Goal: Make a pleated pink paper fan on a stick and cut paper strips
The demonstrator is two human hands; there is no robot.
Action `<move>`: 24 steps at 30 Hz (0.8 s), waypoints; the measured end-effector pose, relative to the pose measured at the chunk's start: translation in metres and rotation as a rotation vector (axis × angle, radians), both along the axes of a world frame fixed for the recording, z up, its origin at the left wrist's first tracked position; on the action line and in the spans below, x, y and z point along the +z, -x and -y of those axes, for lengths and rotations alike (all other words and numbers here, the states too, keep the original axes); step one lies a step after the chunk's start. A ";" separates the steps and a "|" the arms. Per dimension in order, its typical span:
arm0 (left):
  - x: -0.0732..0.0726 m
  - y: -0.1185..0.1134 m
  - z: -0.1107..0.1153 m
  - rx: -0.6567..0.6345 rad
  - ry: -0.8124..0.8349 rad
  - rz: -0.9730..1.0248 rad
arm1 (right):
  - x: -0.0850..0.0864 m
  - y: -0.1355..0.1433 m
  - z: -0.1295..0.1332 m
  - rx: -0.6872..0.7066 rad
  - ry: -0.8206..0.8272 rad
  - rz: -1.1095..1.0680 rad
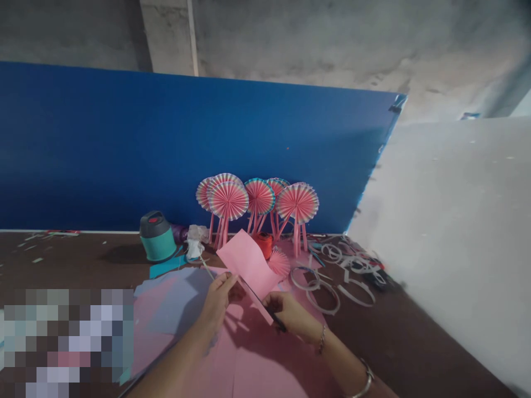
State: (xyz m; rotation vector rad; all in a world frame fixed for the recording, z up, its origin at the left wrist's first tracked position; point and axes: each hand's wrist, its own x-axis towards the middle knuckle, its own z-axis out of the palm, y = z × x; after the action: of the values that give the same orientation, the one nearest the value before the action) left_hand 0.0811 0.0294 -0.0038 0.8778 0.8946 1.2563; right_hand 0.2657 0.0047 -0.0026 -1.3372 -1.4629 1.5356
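Note:
A sheet of pink paper (249,257) is held up over the table, tilted. My left hand (222,293) pinches its lower left edge between thumb and fingers. Black-handled scissors (279,320) are gripped in my right hand (288,315), their blades lying along the sheet's lower edge. A narrow pink strip (258,303) runs along that cut, between my two hands. Beneath them, large pink sheets (249,365) cover the table, with pale lilac paper (178,296) on top at the left.
Several pleated pink paper fans (228,200) on sticks stand against a blue panel (124,149). A teal and grey container (157,237) stands at the left. Rings of white tape or paper strip (323,297) lie at the right, near a white wall (456,221). A red roll (264,243) sits behind the sheet.

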 end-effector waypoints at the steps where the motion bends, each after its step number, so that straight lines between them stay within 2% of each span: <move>1: -0.001 0.001 -0.001 0.020 -0.008 -0.018 | 0.000 0.000 0.000 0.001 0.002 -0.006; 5: -0.003 0.003 -0.003 0.069 -0.022 -0.082 | 0.000 0.002 0.001 0.002 0.016 -0.030; 11: -0.001 -0.001 0.001 -0.024 -0.004 -0.045 | 0.001 0.005 0.003 0.025 -0.001 -0.125; 15: 0.000 -0.003 0.003 -0.025 0.001 -0.018 | 0.003 0.007 0.003 0.049 0.037 -0.211; 24: 0.000 -0.004 0.003 -0.078 0.009 -0.027 | 0.007 0.005 0.004 0.057 0.067 -0.238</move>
State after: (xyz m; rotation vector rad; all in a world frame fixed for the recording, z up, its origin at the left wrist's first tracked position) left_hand 0.0850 0.0262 -0.0038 0.9165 0.8788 1.1747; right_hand 0.2602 0.0003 0.0046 -1.1138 -1.3205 1.7293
